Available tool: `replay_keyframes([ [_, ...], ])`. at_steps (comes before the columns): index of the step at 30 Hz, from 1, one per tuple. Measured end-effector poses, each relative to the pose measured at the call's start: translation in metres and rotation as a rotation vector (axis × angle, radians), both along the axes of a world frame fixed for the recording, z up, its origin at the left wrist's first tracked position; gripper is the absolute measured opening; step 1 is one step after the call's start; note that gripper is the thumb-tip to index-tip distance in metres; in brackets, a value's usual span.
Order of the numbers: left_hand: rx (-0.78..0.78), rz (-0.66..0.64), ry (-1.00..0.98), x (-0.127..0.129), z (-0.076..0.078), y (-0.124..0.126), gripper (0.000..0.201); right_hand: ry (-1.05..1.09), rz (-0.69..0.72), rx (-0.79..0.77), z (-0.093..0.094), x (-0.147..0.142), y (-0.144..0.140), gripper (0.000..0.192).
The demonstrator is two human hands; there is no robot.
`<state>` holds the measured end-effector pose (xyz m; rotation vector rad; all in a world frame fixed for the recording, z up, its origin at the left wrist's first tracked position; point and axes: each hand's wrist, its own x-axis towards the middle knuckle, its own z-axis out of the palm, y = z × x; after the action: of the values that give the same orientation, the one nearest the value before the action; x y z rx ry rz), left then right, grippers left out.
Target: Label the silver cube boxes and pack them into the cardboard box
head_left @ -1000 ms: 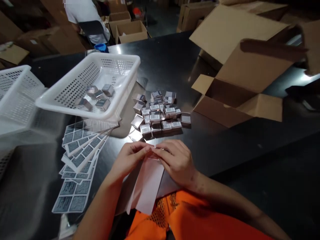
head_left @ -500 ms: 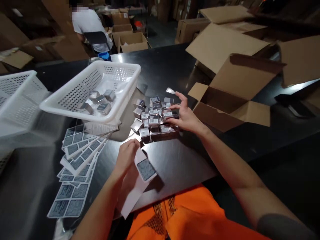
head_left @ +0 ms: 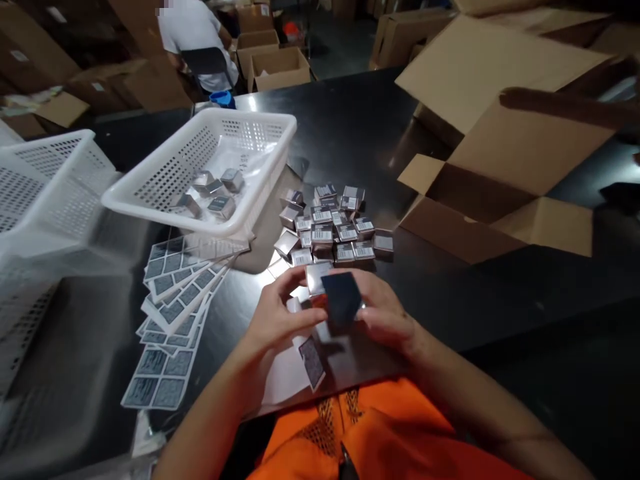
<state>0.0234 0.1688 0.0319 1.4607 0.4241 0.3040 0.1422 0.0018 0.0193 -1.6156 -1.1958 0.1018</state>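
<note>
Back from the pile of boxes [head_left: 345, 233], the right hand [head_left: 387, 305] meets the left hand [head_left: 280, 313], gripping a dark-faced box [head_left: 343, 295] above the table [head_left: 430, 303]. Left fingers curl near it, their hold unclear, beside labelled paper [head_left: 283, 381]. Handling the box seems the step; steady fingers seem needed next.

2 hands: 1 left hand [head_left: 273, 320], 1 right hand [head_left: 387, 310]; 1 or 2 held sm boxes [head_left: 341, 298] btwn them, can't tell; 15+ barcoded boxes [head_left: 321, 233] in pile, some overlapping, exact no. unclear; min. 2 white perforated baskets [head_left: 200, 225] at left, 5 basketed boxes [head_left: 233, 180] in right one; approx 5 sticker sheets [head_left: 167, 393] near left; 1 loose sticker [head_left: 313, 363]; far: 1 co-worker [head_left: 193, 30], 1 chair [head_left: 205, 62]
</note>
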Motion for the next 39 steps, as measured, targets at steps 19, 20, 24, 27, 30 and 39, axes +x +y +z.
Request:
replay_keyframes([
  [19, 0.618, -0.04, -0.102, -0.013, -0.005, 0.001, 0.05, 0.718, -0.072, -0.082, 0.051, -0.006, -0.014, 0.059],
  [20, 0.613, -0.047, -0.09, -0.013, -0.005, 0.001, 0.051, 0.712, -0.079, -0.087, 0.05, -0.006, -0.014, 0.058],
  [24, 0.632, -0.046, -0.079, -0.014, -0.005, 0.0, 0.051, 0.706, -0.092, -0.101, 0.049, -0.006, -0.012, 0.05],
  [27, 0.645, -0.04, -0.079, -0.015, -0.004, 0.0, 0.05, 0.712, -0.094, -0.109, 0.049, -0.005, -0.011, 0.049],
  [30, 0.655, -0.031, -0.095, -0.014, -0.004, -0.001, 0.048, 0.731, -0.088, -0.122, 0.051, -0.004, -0.01, 0.055],
  [39, 0.74, -0.041, -0.148, -0.013, -0.004, -0.001, 0.045, 0.783, -0.081, -0.126, 0.053, -0.005, -0.009, 0.058],
])
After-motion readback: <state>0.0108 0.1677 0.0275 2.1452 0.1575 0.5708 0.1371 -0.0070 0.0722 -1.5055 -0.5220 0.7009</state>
